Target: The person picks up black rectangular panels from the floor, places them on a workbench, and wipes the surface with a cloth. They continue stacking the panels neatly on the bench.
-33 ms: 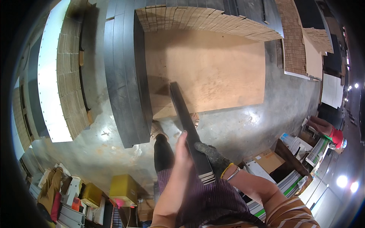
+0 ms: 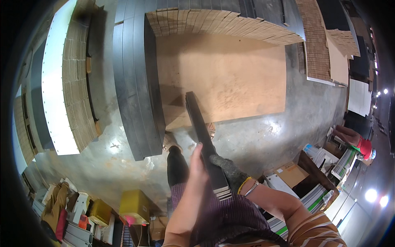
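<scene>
A bundle of several long, narrow black boards slants away from my body, its pale cut ends towards me. My left hand, bare, is closed on the left side of the bundle. On the right side my right hand, in a dark grey knit glove with a yellow cuff, grips it near the close end. The far tip of the bundle hangs over a tan wooden sheet on the floor. To the left of that sheet stands a stack of similar long dark boards.
More dark boards with tan edges line the far side of the sheet. A white-topped stack stands at the left. Yellow containers sit at the lower left, a cardboard box at the right. Another person in red is at far right.
The far tip of the bundle has dipped very slightly towards me. Both hands keep the same hold.
</scene>
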Demonstrator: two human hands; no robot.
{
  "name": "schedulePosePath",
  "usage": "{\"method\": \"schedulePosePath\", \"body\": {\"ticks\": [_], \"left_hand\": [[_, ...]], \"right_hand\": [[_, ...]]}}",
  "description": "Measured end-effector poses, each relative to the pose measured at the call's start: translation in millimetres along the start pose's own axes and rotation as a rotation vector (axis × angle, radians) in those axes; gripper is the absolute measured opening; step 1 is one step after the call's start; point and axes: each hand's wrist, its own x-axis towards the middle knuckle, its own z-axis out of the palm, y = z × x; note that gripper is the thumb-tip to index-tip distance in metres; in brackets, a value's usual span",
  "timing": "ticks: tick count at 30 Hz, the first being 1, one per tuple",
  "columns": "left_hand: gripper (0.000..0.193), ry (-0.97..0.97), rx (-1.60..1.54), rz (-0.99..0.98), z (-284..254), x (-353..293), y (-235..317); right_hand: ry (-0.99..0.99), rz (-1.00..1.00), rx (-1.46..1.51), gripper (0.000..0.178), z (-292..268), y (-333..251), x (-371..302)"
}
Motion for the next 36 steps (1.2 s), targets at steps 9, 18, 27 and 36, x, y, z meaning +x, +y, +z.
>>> {"method": "schedulePosePath", "body": {"ticks": [9,18,27,36], "left_hand": [[0.048,0.080,0.069,-0.154,22.1,-18.3,-0.5],[0.061,0.043,0.296,-0.149,17.1,-2.5,9.0],[0.074,-0.184,0.303,0.039,47.4,39.0,53.6],[0.053,-0.278,0.235,0.375,113.8,26.4,53.2]], "right_hand": [[-0.032,0.097,0.080,0.027,-27.9,0.2,40.9],[-0.068,0.095,0.185,0.035,-33.9,-11.9,59.1],[0.111,-0.400,-0.853,0.085,-53.0,-17.3,-47.9],[0.124,-0.659,-1.077,0.098,-64.7,-101.4,50.6]]}}
